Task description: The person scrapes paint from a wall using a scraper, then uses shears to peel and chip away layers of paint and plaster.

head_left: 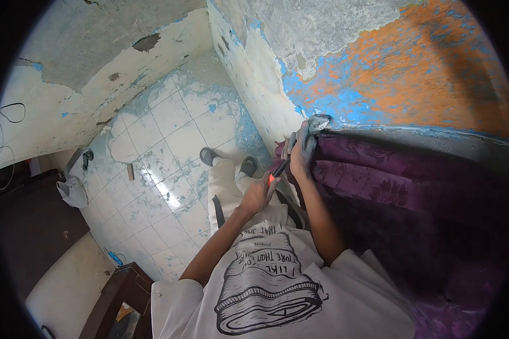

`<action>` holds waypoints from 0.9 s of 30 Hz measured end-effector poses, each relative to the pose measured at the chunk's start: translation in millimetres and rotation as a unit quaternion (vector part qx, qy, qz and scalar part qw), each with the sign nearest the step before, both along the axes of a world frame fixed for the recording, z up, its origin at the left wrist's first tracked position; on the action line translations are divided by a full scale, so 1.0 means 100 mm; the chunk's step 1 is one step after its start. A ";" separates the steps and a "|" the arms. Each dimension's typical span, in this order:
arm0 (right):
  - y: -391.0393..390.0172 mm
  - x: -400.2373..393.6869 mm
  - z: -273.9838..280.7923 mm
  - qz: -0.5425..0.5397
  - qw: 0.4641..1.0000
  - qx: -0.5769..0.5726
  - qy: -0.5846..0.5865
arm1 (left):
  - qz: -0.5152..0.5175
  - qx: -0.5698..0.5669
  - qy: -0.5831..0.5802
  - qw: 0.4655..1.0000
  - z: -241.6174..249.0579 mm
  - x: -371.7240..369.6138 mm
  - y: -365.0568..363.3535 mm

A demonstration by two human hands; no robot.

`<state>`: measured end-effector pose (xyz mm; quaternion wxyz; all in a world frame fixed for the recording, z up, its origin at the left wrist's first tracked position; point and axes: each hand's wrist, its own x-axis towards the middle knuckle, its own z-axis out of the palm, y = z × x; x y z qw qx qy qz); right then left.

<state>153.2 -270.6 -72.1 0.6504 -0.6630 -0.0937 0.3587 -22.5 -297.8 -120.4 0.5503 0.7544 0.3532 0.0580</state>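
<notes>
My left hand (257, 194) is closed round the lower end of a tool with a dark handle (281, 167) and an orange-red band near my fingers. Further up, my right hand (301, 151), its fingers greyish, closes about the same tool. Just beyond those fingers is a crumpled-looking grey piece (319, 122); whether it belongs to the tool I cannot make out. It lies close to the foot of the peeling wall (345, 96), where blue and orange paint shows, just above the purple sofa's back edge.
A purple patterned sofa (373, 183) stands along the right wall. Tiled floor (147, 141) with paint flecks spreads on the left. A small brown block (131, 172), a white plastic bag (72, 192), a blue object (113, 257) and dark wooden furniture (116, 294) are there.
</notes>
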 end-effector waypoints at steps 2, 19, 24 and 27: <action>-0.05 0.00 0.00 -0.006 1.000 0.007 0.010 | -0.010 -0.004 0.006 1.000 0.01 -0.01 -0.04; -0.13 0.08 0.12 0.019 0.966 -0.189 -0.176 | -0.018 0.075 -0.049 0.996 0.14 -0.02 -0.06; 0.06 0.13 0.35 0.064 0.959 -0.223 -0.162 | -0.005 0.020 -0.022 1.000 0.09 0.11 -0.16; 0.01 0.13 0.24 0.048 0.967 -0.201 -0.152 | -0.006 0.041 -0.032 0.999 0.04 0.08 -0.22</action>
